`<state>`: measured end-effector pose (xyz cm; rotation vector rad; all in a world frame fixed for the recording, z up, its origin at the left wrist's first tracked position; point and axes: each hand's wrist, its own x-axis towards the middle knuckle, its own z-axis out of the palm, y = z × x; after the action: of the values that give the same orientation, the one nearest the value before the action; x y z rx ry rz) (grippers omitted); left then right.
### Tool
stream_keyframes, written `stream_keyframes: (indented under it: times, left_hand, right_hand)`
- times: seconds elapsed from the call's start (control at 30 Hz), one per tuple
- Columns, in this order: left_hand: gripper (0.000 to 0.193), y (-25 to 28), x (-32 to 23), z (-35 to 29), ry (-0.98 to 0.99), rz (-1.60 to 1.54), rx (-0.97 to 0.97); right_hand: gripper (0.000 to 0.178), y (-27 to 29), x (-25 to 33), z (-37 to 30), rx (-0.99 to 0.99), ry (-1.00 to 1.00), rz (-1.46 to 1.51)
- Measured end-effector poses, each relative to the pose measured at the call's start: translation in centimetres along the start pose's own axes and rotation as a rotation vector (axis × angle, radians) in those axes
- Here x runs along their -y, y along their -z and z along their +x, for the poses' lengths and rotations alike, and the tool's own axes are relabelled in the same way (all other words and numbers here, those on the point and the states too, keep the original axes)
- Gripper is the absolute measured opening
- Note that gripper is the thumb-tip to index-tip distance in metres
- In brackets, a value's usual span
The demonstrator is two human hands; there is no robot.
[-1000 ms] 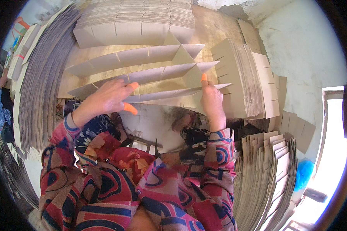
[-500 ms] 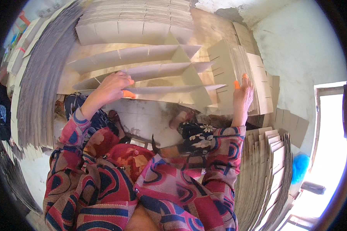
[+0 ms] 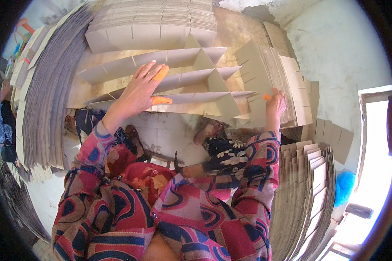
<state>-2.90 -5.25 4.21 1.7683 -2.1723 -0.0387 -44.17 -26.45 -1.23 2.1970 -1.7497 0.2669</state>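
Note:
Three long cardboard strips stand on edge on the worktop, crossed near their right ends by a shorter slotted cardboard cross strip. My left hand is open over the middle of the long strips, fingers spread, with orange covers on the thumb and a finger. Whether it touches them I cannot tell. To the right lies a stack of slotted cardboard strips. At its near end my right hand is closed, thumb and bent fingers pinching the edge of a strip; an orange-covered fingertip shows.
A pile of slotted strips lies at the back of the worktop. Tall cardboard stacks fill the left side. More strips stand at the lower right, near a blue bag and a bright doorway.
My left hand has moved right and a little away from me, its fingers spreading. My right hand's fingers have bent in at the stack's near end.

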Motion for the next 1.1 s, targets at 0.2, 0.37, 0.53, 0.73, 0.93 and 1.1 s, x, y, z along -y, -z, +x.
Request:
stream_keyframes:
  times: [0.2,0.37,0.53,0.73,0.93,1.1]
  left_hand:
    - [0.047,-0.4,0.6,-3.9,0.114,-0.196,-0.039]
    - [0.028,-2.1,4.1,-5.1,0.128,-0.149,0.103]
    - [0.024,-2.6,4.5,-4.9,0.13,-0.218,0.069]
    - [0.025,-3.1,4.3,-6.3,0.103,-0.226,-0.131]
    - [0.029,-1.6,2.4,-5.4,0.32,-0.39,0.071]
    - [0.024,-3.7,3.8,-5.6,0.18,-0.224,0.034]
  right_hand:
    - [0.022,0.8,0.4,0.2,-0.057,-0.177,0.12]
    - [0.02,1.5,1.3,0.4,0.058,-0.247,0.174]
    - [0.026,1.3,-0.3,-0.2,-0.187,-0.181,0.274]
    - [0.031,12.5,6.7,-0.5,-0.302,-0.118,0.607]
    - [0.049,17.0,13.1,-3.1,-0.051,0.091,0.809]
    - [0.054,17.0,15.9,-4.1,0.046,0.254,0.898]
